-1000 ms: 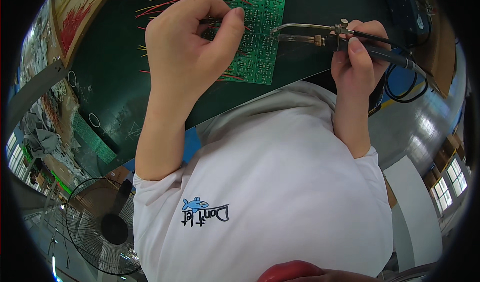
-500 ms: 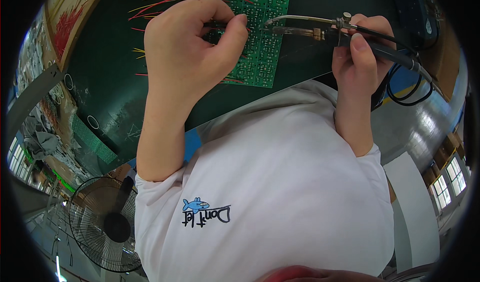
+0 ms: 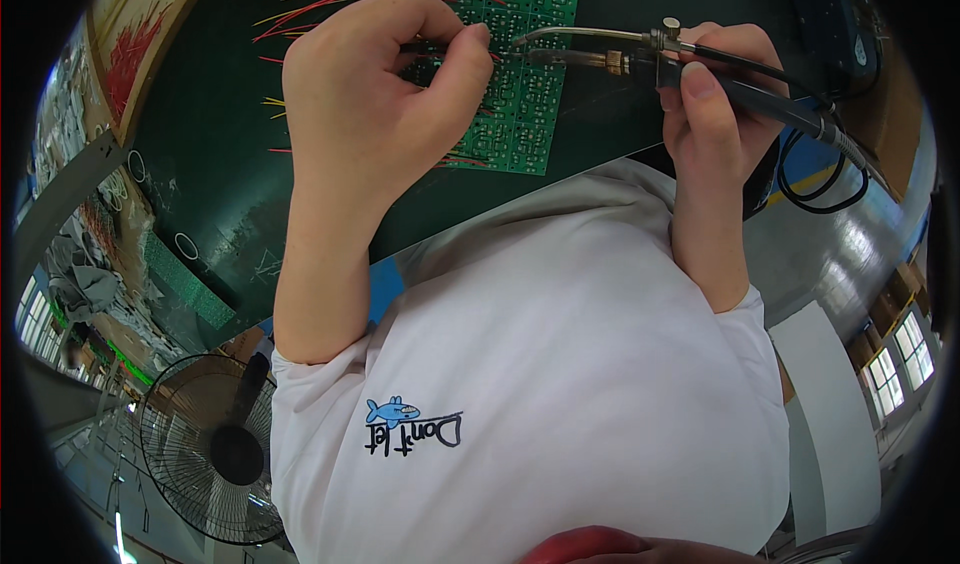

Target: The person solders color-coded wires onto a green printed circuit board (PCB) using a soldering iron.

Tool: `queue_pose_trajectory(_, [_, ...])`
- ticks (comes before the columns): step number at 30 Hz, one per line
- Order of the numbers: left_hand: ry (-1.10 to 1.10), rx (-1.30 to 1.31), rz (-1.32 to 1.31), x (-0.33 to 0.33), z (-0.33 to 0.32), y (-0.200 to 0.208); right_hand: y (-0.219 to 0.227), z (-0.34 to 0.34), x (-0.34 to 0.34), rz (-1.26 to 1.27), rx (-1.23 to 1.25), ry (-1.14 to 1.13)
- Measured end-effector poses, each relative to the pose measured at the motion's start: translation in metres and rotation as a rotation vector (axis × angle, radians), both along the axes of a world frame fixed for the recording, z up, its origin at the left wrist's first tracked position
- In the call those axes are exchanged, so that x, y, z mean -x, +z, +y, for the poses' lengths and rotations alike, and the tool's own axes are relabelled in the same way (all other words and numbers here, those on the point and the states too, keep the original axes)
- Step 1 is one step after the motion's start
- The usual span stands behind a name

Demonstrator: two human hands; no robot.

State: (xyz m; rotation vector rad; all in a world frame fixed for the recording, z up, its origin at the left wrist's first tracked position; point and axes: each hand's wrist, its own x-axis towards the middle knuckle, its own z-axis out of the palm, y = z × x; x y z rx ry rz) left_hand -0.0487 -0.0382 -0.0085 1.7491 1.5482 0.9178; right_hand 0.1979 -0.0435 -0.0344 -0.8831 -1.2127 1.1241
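A panel of green circuit boards (image 3: 530,124) lies on the dark green work surface, with red and yellow wires (image 3: 335,4) running off its left side. My left hand (image 3: 385,104) is over the panel's left part, thumb and forefinger pinched on a red wire (image 3: 495,58), whose end shows just past the fingertips. My right hand (image 3: 725,114) grips a soldering iron (image 3: 760,101) with a curved metal feed tube (image 3: 600,32) fixed along it. The iron's tip and the tube's end point left, close to the left fingertips; whether the tip touches the board I cannot tell.
A wooden-edged tray of red wires (image 3: 135,54) stands at the far left. Green board strips (image 3: 185,279) lie by the table's left edge. A black cable (image 3: 825,204) loops at right, near a dark blue box (image 3: 850,49). A fan (image 3: 237,454) stands lower left.
My right hand has moved the soldering iron slightly left, bringing its tip nearer to my left fingertips. My left hand has shifted very slightly left, still pinching.
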Motion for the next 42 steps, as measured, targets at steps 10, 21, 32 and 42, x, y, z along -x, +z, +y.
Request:
queue_pose_trajectory(10, [-0.003, 0.006, 0.003, -0.001, 0.002, 0.002, -0.001, 0.003, 0.000, -0.002, -0.015, 0.013])
queue_pose_trajectory(21, [-0.082, 0.011, -0.017, 0.000, 0.001, 0.002, -0.003, 0.005, -0.002, 0.149, -0.005, -0.003])
queue_pose_trajectory(32, [-0.127, 0.052, 0.078, 0.004, 0.002, 0.013, -0.012, 0.006, -0.016, 0.260, 0.027, 0.128])
queue_pose_trajectory(42, [-0.105, 0.081, 0.198, 0.011, 0.000, 0.039, -0.006, 0.005, -0.002, 0.421, 0.073, -0.028])
